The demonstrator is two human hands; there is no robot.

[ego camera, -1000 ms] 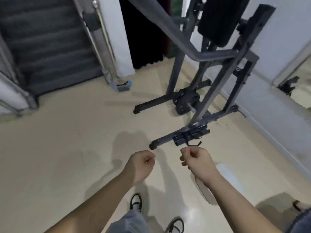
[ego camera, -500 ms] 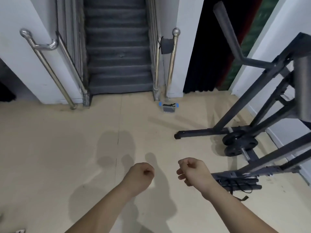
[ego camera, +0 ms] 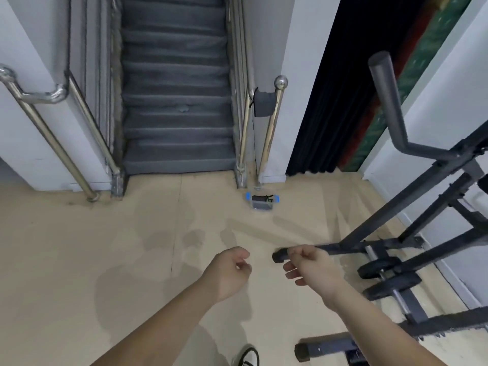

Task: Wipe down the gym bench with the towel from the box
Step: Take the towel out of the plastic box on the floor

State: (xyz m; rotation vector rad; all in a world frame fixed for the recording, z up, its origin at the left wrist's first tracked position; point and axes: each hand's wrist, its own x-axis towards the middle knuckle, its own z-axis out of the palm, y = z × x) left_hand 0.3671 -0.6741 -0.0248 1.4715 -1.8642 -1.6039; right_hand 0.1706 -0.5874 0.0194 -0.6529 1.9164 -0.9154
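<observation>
Fingers (ego camera: pixel 290 273) loose, bare floor (ego camera: pixel 105 247) to box (ego camera: pixel 261 206), poss. towel (ego camera: pixel 260 198) inside, bench (ego camera: pixel 390 228) rt

Both bare forearms are stretched forward and angled toward each other, with the hands set side by side but apart. The left hand (ego camera: pixel 229 270) is loosely curled, and nothing is held in it. The right hand (ego camera: pixel 309 269) is likewise loosely curled and empty, its fingers (ego camera: pixel 291 273) pointed leftward.

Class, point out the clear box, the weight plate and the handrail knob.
clear box (ego camera: pixel 262 206), head view, front wall.
weight plate (ego camera: pixel 369 272), head view, black face.
handrail knob (ego camera: pixel 280 82), head view, round top.
</observation>
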